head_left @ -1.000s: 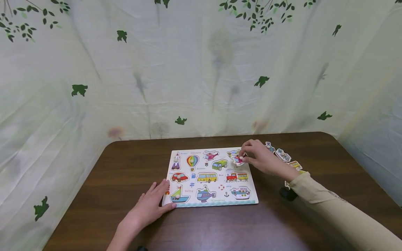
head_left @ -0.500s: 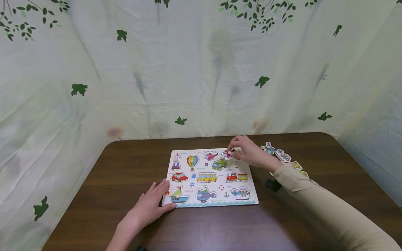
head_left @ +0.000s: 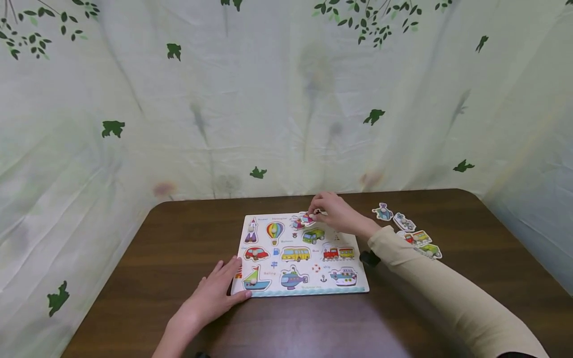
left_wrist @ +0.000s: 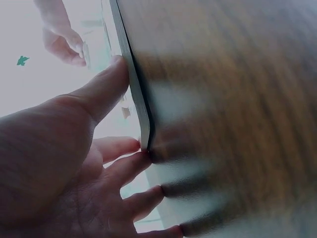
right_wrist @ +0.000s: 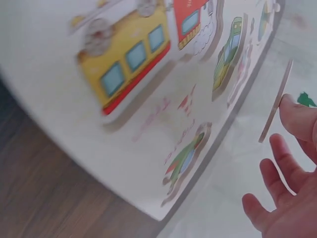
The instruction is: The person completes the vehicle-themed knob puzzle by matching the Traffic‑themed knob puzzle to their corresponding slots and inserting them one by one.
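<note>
A white vehicle puzzle board (head_left: 322, 287) lies on the table. My left hand (head_left: 215, 286) rests at its near left corner, with fingers spread along the left side and thumb at the front edge. In the left wrist view, that thumb (left_wrist: 106, 82) presses the board's side while the fingertips touch the tabletop. My right hand (head_left: 337, 214) pinches a pink helicopter puzzle piece (head_left: 306, 219) by its knob, over the matching helicopter picture at the back of the board. From the right wrist, the thin puzzle piece (right_wrist: 277, 101) shows edge-on, apart from the board, with the other fingers spread loosely.
Several loose pieces lie right of the board: a blue one (head_left: 383, 212), a ship (head_left: 405, 222), a train (head_left: 421, 237) and a green car (head_left: 429, 250). The brown table (head_left: 179, 258) ends at a leaf-printed curtain (head_left: 286, 99). On the board, a rocket (head_left: 251, 231) and a balloon (head_left: 274, 229) appear.
My right hand has carried the helicopter piece leftward along the board's back, from the airplane picture to the helicopter picture. The loose pieces on the right have come into fuller view. My left hand stays put.
</note>
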The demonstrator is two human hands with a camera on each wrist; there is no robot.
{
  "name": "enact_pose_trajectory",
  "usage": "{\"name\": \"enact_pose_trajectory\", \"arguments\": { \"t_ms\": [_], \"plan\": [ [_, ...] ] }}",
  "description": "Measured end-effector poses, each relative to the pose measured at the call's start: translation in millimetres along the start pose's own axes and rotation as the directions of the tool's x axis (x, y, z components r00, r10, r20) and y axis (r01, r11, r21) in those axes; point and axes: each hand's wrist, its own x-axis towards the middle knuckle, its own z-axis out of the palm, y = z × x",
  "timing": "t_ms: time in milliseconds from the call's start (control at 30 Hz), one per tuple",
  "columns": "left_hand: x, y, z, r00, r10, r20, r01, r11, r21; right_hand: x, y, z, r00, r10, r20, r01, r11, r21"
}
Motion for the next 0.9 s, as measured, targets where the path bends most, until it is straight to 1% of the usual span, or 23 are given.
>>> {"name": "enact_pose_trajectory", "arguments": {
  "t_ms": [100,300,467,633,900],
  "plan": [
    [0.2,-0.4,-0.3,1.0,0.001,0.001,-0.001,1.0,0.003,6.5,-3.2,2.3,1.0,-0.005,0.013,0.005,1.0,-0.004],
    [0.2,-1.2,0.1,1.0,0.014,-0.018,-0.014,1.0,0.004,17.6,-4.7,9.1,0.999,-0.037,0.02,0.039,0.997,-0.072],
    [-0.9,-1.2,1.9,1.0,-0.002,-0.01,0.002,1.0,-0.004,23.4,-6.3,16.1,0.998,-0.003,0.059,0.01,0.994,-0.112],
    [-1.4,-0.4,2.4,1.0,-0.001,-0.016,0.001,1.0,-0.007,28.4,-5.5,23.4,0.995,0.04,0.087,-0.027,0.988,-0.151],
    [-1.6,-1.1,1.3,1.0,-0.002,-0.015,0.002,1.0,-0.012,33.4,-3.3,27.5,0.989,0.098,0.11,-0.083,0.988,-0.13]
  ]
}}
